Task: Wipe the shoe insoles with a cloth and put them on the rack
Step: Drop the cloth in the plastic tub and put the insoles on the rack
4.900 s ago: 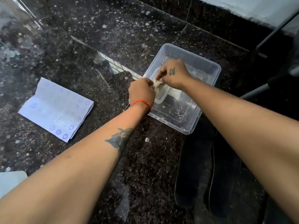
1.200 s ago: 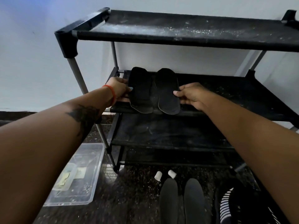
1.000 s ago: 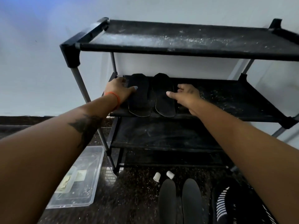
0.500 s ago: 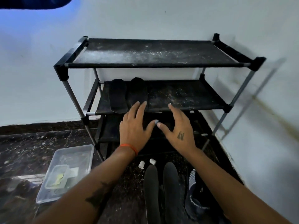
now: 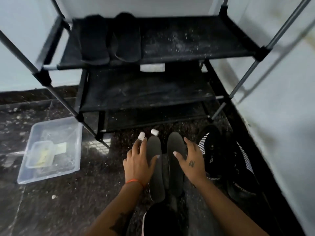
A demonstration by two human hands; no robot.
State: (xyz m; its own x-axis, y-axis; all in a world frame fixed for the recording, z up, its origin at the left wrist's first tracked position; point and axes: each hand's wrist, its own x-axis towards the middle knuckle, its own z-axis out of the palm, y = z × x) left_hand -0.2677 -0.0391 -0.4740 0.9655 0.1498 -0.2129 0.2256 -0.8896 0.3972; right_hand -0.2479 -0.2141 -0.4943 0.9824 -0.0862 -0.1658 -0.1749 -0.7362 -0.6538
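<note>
And we're down on the floor now: a moment ago our hands were up at the rack (image 5: pixel 170 57) leaving one pair there, and now both have dropped to the second pair of insoles (image 5: pixel 156 167) at lower centre of the frame, so we judge half the job is shelved and this pair comes next. Our left hand (image 5: pixel 139 165) spreads flat-fingered over the left insole, our right hand (image 5: pixel 191 165) over the right one, fingers splayed, neither gripping yet. Count with us: two insoles on the middle shelf (image 5: pixel 109 40) at upper left, two on the floor, two black striped shoes (image 5: pixel 221 155) at right, two small white caps (image 5: pixel 148 133) just above the toes, one clear tub (image 5: pixel 51 149) at left with the cloth (image 5: pixel 42 158) inside, and three shelves in view
</note>
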